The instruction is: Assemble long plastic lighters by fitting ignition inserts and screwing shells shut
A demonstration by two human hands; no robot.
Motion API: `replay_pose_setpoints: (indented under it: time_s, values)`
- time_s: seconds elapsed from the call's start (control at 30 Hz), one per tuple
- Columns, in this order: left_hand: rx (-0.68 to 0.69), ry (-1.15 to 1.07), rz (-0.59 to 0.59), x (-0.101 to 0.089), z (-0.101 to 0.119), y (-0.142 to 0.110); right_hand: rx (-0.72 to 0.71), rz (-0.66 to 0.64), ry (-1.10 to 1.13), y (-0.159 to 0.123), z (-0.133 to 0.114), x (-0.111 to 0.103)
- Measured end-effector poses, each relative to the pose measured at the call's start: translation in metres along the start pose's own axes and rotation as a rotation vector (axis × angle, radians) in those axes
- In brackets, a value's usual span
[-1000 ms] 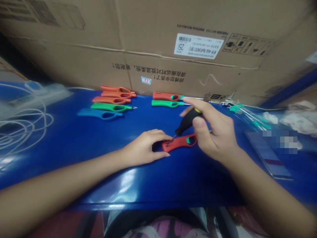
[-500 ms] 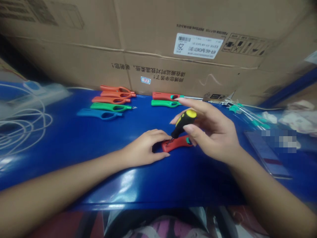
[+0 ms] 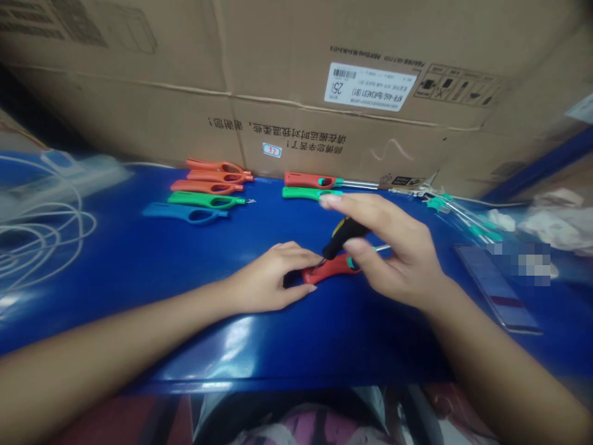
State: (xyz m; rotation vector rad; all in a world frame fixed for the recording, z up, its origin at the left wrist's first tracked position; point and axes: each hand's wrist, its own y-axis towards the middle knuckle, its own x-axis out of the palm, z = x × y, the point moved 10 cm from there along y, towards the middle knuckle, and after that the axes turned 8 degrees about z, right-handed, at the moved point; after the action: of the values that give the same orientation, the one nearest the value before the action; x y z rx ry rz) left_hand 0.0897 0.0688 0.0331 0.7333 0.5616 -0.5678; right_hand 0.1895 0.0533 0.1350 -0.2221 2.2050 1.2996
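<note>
Left hand (image 3: pixel 269 278): my thumb and fingers clamp the red lighter's (image 3: pixel 332 269) end.
Right hand (image 3: pixel 401 253): my fingers are curled around the black screwdriver (image 3: pixel 340 240), its tip at this end.
Red lighter: on the blue bench (image 3: pixel 259 352), between front edge and far edge.

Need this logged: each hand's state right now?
Left hand: holding the nearest red stick lighter by its end.
Right hand: loosely closed on the black-and-yellow screwdriver.

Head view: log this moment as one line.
left hand: steadies red lighter | right hand: holds screwdriver, tip down at lighter | behind: green lighter, cardboard box
</note>
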Motion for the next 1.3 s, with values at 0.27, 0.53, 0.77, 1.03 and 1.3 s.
replay_pose_setpoints:
  time_s: [0.27,0.53,0.77,1.03,1.3]
  values:
    - [0.002,0.004,0.003,0.000,0.000,0.000,-0.097,0.192,-0.165,0.001,-0.015,-0.017]
    - [0.004,0.034,-0.003,0.001,-0.002,0.000,-0.065,0.228,-0.074,0.001,-0.011,-0.015]
    - [-0.009,0.044,-0.020,0.002,-0.003,-0.001,0.020,0.113,0.009,0.005,-0.003,-0.007]
    - [-0.018,0.063,-0.037,0.004,-0.005,0.000,0.104,0.059,0.046,0.002,0.005,-0.002]
    - [-0.018,0.065,-0.023,0.005,-0.007,-0.001,-0.113,0.200,-0.195,0.007,-0.022,-0.014]
